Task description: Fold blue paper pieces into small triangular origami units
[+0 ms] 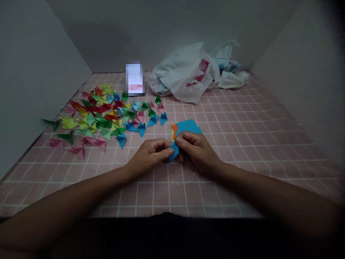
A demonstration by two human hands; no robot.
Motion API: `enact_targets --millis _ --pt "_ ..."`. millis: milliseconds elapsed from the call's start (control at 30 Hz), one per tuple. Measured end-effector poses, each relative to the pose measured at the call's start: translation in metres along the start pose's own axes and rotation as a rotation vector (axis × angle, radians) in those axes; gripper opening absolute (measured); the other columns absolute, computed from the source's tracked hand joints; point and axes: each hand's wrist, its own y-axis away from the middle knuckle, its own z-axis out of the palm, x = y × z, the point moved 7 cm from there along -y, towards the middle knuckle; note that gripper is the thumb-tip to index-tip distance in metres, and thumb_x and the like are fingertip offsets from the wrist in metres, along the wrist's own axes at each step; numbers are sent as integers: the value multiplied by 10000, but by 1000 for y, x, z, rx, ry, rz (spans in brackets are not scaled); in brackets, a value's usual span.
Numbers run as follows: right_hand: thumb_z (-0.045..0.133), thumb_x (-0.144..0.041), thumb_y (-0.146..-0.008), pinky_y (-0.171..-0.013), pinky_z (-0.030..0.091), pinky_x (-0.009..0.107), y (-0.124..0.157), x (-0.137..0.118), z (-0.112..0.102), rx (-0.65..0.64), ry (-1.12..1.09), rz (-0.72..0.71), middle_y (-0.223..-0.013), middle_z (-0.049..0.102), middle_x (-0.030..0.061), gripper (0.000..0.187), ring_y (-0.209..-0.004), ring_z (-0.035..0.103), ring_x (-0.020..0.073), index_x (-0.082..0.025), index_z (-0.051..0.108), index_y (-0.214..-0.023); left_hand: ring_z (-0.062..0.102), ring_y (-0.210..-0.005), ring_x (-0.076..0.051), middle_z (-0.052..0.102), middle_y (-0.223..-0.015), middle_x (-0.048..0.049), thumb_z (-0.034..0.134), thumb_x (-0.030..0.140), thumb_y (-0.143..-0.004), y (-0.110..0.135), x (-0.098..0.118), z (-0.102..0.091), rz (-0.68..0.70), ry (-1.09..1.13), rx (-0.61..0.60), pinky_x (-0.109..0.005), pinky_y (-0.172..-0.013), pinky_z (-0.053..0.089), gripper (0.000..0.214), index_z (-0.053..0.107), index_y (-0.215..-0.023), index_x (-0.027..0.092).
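Observation:
My left hand (151, 154) and my right hand (194, 148) meet over the pink tiled surface (242, 136), both pinching a small folded blue paper piece (174, 151) between fingertips. Just behind my right hand lies a small stack of flat paper sheets (188, 126), blue on top with orange and yellow edges showing at its left. A spread of several folded paper triangles (107, 115) in green, red, yellow, pink and blue lies to the left, beyond my left hand.
A crumpled white plastic bag (185, 77) with red print sits at the back, with more white wrapping (229, 70) to its right. A small blurred upright card (134, 78) stands at the back centre. Grey walls close in left, back and right.

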Motion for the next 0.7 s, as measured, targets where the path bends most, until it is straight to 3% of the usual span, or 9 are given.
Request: enact_targets --millis 267,467,700 --pt "617 -341 -948 -482 331 249 2 -15 -7 125 278 -128 -507 533 -47 343 -461 446 86 -205 526 -646 513 -615 -101 565 -644 23 608 352 -906 1 2 2 10 -65 -11 -240 -614 405 275 622 -722 148" --pt "596 -426 -972 -473 326 253 -1 -9 -3 39 173 -82 -514 529 -51 370 -453 440 90 -210 528 -678 547 -598 -99 601 -634 14 611 349 -901 0 -1 1 -24 -33 4 -231 -604 432 270 629 -723 147" --pt "614 -383 -962 -506 329 260 1 -12 -6 94 248 -130 -543 519 -52 321 -492 446 92 -208 531 -706 526 -554 -85 588 -610 31 693 335 -836 -1 -4 4 -63 46 12 -212 -557 420 247 601 -690 158"
